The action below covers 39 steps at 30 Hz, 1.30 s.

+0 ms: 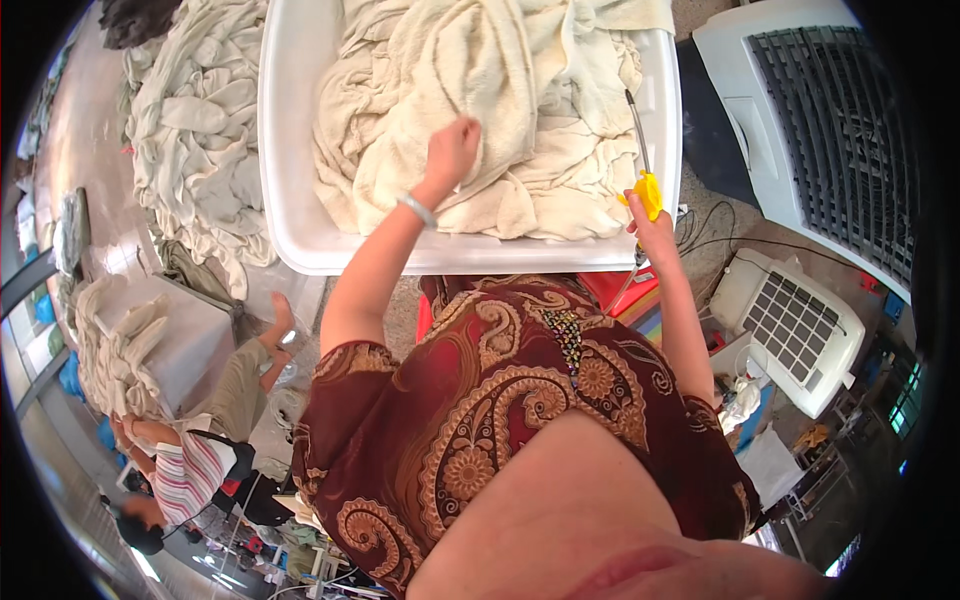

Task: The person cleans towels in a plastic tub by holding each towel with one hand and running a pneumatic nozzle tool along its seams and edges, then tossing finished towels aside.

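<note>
A large white plastic tub point(300, 255) stands before me, filled with cream knitted fabric point(480, 75). Over the fabric is my left hand point(452, 152), its fingers curled; whether they pinch the cloth I cannot tell. A pale bangle point(417, 208) circles that wrist. At the tub's right side my right hand point(651, 225) grips the yellow body of a spray gun or similar tool with a long metal tube point(639, 131). The tube points away from me over the tub's right part, and a thin hose hangs below the grip.
Heaped cream fabric point(199, 135) lies left of the tub. A co-worker point(187, 472) handles cloth on a covered block point(187, 337) at lower left. On the right stand a large air cooler point(810, 127), a panel with a grille point(795, 322) and loose cables point(712, 236) on the floor.
</note>
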Motion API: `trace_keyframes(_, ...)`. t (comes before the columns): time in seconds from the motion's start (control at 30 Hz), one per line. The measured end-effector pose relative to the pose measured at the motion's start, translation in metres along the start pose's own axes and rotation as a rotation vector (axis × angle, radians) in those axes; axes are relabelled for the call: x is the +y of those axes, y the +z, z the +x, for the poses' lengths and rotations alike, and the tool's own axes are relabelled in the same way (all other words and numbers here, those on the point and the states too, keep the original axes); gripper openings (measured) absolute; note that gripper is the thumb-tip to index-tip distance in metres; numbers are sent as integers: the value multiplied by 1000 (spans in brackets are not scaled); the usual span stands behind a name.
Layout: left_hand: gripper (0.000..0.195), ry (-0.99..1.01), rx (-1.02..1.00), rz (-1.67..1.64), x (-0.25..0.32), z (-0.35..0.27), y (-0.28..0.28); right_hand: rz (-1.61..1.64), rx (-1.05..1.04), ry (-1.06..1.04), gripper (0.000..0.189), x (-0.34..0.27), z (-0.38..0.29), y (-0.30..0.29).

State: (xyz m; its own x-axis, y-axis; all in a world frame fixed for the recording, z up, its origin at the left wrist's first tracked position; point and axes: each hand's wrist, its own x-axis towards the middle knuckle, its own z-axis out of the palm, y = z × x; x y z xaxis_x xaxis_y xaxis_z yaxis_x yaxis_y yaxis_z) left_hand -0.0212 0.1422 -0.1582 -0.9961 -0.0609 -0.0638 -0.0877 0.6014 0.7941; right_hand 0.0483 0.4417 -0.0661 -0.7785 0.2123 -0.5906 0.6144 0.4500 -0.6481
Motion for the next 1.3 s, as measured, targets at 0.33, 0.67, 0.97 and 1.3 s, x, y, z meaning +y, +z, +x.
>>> trace_keyframes(0.33,29,-199,99,-240,17,183,79,-109,-76,-44,43,49,-23,-10)
trace_keyframes(0.67,19,-741,-420,-833,52,46,91,-189,-174,-33,47,56,-7,-28)
trace_keyframes(0.97,17,-1232,252,-1355,-15,-28,160,-275,-316,-107,49,32,6,-33)
trace_keyframes(1.3,12,-1023,148,-1590,13,-68,95,-586,-425,-143,54,21,9,-35)
